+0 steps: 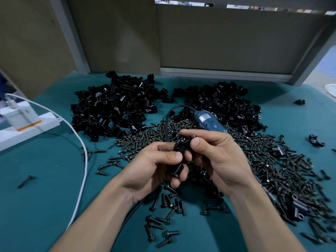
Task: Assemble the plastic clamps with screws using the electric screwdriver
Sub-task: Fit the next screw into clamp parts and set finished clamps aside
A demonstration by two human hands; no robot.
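Observation:
My left hand [160, 166] grips a black plastic clamp [179, 155] above the green table, fingers curled round its lower part. My right hand [214, 153] pinches a screw [193, 136] between thumb and forefinger at the clamp's top. The blue electric screwdriver [209, 121] lies on the table just behind my hands, its black cable [168, 120] looping to the left. Loose dark screws [272, 170] are heaped under and to the right of my hands. Two heaps of black clamp parts lie further back, a left heap [116, 106] and a right heap [223, 104].
A white power strip [27, 130] with a plugged adapter sits at the left, and its white cable [81, 160] curves across the green tabletop [45, 197]. A few stray clamps [315, 140] lie at the right. Brown partition panels [218, 42] close off the back.

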